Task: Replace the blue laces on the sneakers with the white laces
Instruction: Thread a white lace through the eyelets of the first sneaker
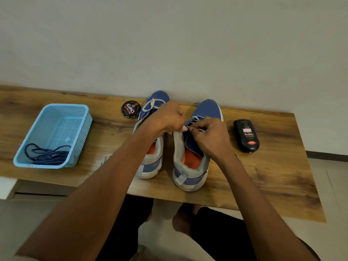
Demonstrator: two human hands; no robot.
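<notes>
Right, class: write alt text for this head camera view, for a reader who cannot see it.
Both hands, left hand and right hand, thread a white lace into the right-hand blue sneaker on a wooden table. Blue laces lie in a light blue basket at left.

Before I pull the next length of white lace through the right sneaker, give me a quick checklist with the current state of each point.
1. Blue laces off both sneakers and lying in the blue basket: ok.
2. Left sneaker already carries white lace near its toe: ok.
3. Left hand and right hand both at the right sneaker, fingers pinched at its eyelets: ok.
4. Lace tip seated in the correct eyelet: cannot tell, the fingers hide it.
5. Polish tin and polish bottle apart from the sneakers: ok.
6. Right sneaker flat on the table: ok.
</notes>
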